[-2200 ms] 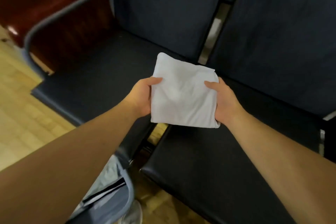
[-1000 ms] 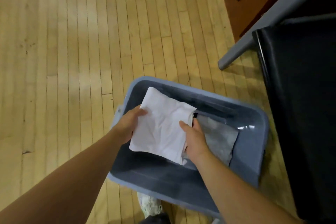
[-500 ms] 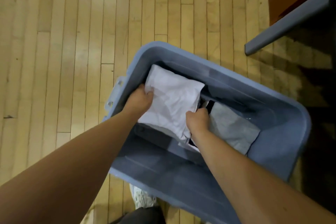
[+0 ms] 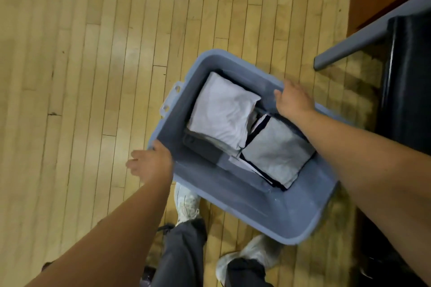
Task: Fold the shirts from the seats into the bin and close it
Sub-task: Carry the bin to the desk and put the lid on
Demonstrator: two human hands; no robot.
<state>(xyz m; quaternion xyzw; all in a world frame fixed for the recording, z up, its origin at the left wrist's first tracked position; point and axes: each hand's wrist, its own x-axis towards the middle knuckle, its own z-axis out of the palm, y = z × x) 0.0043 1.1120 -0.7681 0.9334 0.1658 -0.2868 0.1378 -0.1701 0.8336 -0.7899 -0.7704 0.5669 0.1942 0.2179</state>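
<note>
Right hand (image 4: 293, 100): thumb inside the far rim of the bin (image 4: 233, 205), fingers hooked over the outside, so it's gripping the rim. Left hand (image 4: 149, 163) is motion-blurred. Its thumb side touches the near-left corner of the rim and the fingers look spread outside the wall. I can't tell if it has a real grip.

Between the two hands, inside the bin, the white shirt (image 4: 221, 109) lies folded just off the right thumb, on top of a dark garment (image 4: 200, 147). The grey shirt (image 4: 277, 151) lies under my right wrist, touching the white one's edge. The bin is open on top, with bare wall on the side nearest me.

Room: open wood floor (image 4: 81, 77) beyond the left fingers. It's tight past the right fingers, where the grey frame bar (image 4: 363, 39) and black seat (image 4: 410, 77) sit near the bin's far-right side. My shoes (image 4: 186, 202) are just beside the near rim.

Versus 0.5 s ago: both hands were down inside holding the white shirt. Now they're out and on opposite rims, and the shirt is let go and lying flat.
</note>
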